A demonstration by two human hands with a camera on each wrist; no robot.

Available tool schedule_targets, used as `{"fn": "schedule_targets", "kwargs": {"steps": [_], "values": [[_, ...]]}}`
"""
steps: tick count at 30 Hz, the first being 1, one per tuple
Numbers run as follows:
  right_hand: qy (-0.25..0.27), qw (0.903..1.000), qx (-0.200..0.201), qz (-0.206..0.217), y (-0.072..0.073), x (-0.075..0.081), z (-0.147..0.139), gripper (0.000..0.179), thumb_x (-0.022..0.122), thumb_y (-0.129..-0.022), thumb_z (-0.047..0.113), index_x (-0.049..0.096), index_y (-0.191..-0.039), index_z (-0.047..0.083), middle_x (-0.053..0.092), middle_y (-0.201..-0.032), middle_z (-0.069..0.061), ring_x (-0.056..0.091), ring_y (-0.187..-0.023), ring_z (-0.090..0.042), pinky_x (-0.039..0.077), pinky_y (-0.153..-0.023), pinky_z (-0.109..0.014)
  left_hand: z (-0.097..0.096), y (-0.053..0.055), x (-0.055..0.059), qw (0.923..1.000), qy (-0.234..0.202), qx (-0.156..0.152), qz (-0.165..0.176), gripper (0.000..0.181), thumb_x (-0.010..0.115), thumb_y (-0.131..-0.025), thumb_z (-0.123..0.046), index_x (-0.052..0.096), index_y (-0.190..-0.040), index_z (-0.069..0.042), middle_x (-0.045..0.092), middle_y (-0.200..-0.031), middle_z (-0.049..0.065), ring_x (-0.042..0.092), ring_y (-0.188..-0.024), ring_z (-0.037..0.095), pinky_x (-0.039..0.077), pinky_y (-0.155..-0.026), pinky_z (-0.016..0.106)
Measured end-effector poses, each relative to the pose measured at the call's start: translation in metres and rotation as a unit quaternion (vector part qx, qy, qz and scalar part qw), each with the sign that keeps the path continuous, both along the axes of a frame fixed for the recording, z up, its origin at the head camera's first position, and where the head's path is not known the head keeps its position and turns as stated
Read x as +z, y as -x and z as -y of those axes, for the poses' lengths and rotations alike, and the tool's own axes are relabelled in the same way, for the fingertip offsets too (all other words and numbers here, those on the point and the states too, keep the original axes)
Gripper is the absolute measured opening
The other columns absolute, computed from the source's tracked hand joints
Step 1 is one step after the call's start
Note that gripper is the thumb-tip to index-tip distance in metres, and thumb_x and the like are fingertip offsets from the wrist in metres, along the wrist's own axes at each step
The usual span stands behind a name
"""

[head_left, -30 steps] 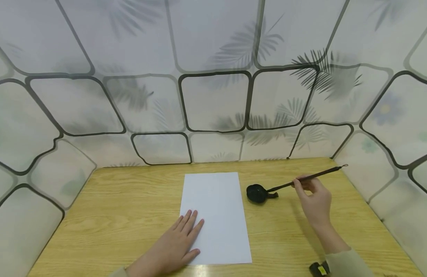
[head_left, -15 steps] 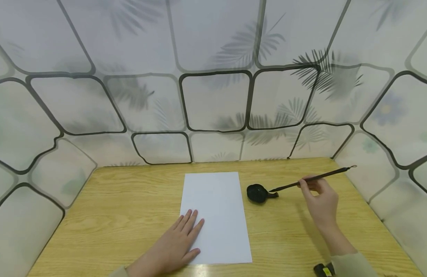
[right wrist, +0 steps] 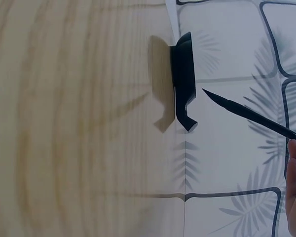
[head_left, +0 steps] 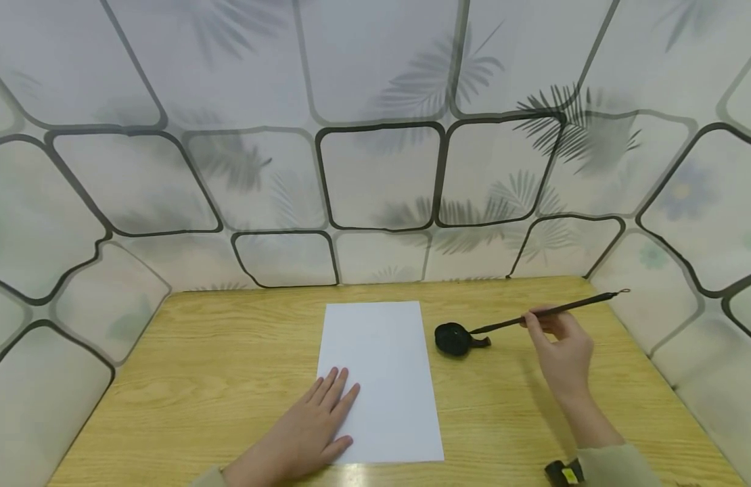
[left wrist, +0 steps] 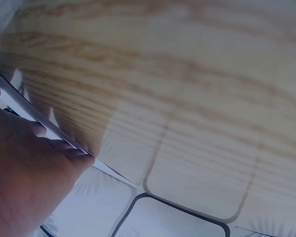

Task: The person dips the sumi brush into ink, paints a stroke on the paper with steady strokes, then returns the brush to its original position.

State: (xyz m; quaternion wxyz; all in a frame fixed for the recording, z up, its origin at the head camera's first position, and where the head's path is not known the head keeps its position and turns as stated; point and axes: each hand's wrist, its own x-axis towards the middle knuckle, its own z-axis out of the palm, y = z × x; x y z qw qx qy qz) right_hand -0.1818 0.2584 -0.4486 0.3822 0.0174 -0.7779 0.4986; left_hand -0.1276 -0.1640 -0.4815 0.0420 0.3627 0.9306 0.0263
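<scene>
A white sheet of paper [head_left: 384, 379] lies on the table, its left edge under my left hand [head_left: 311, 426], which rests flat with the fingers spread. To the right of the sheet sits a small black ink dish [head_left: 452, 339] with a short curved handle. My right hand [head_left: 561, 348] pinches a dark writing brush [head_left: 570, 306] by its shaft, tilted, with the hanging loop up to the right. The brush's pointed tip [right wrist: 212, 94] is just above the dish and apart from it in the right wrist view. In the left wrist view, my fingers [left wrist: 44, 153] lie along the paper's edge.
The pale wooden table [head_left: 217, 358] meets a patterned cloth wall [head_left: 375, 176] at the back, left and right. A black wrist strap with a yellow mark [head_left: 567, 473] shows by the right sleeve [head_left: 616, 465].
My right hand first drew the brush up and right, away from the dish. Since then its tip has come slightly back left, towards the rim. The left hand and paper stay put.
</scene>
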Motion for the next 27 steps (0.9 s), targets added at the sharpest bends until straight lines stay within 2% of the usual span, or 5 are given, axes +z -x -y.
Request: {"fn": "schedule_targets", "kwargs": {"steps": [9,17,24,27], "values": [[-0.02,0.9996,-0.014,0.013,-0.002,-0.002,-0.003,0.007,0.072,-0.095,-0.008,0.072,-0.101,-0.011,0.066,-0.085,0.036,0.063,-0.074,0.019,0.051,-0.07,-0.001,-0.001,0.0,-0.001,1.0,0.0,-0.002,-0.005,0.075,0.042,-0.11,-0.056,0.035,-0.166,-0.008,0.027,-0.174,0.023,0.027,-0.162,0.041,0.035,-0.129,0.054],[-0.014,0.9995,-0.026,0.014,-0.008,0.002,-0.01,0.007,0.072,-0.095,-0.008,0.073,-0.102,-0.009,0.066,-0.084,0.036,0.064,-0.073,0.017,0.05,-0.07,0.0,0.0,0.0,-0.001,0.9999,-0.005,-0.004,-0.009,0.074,0.042,-0.11,-0.055,0.035,-0.166,-0.008,0.028,-0.173,0.024,0.028,-0.161,0.041,0.036,-0.128,0.054],[0.02,0.9998,-0.005,0.006,-0.006,0.005,-0.005,0.008,0.072,-0.095,-0.008,0.074,-0.102,-0.009,0.07,-0.084,0.031,0.069,-0.074,0.011,0.053,-0.071,-0.003,0.001,0.0,-0.001,1.0,-0.007,-0.001,0.004,0.074,0.042,-0.11,-0.056,0.034,-0.166,-0.008,0.026,-0.174,0.024,0.027,-0.162,0.041,0.035,-0.128,0.055],[0.019,0.9997,0.002,0.014,-0.005,0.004,0.0,0.007,0.072,-0.095,-0.007,0.074,-0.102,-0.009,0.07,-0.084,0.03,0.069,-0.075,0.011,0.053,-0.072,-0.003,0.0,0.0,0.0,0.9999,-0.007,0.002,0.01,0.075,0.042,-0.11,-0.056,0.033,-0.167,-0.008,0.025,-0.174,0.023,0.026,-0.162,0.041,0.034,-0.129,0.055]]}}
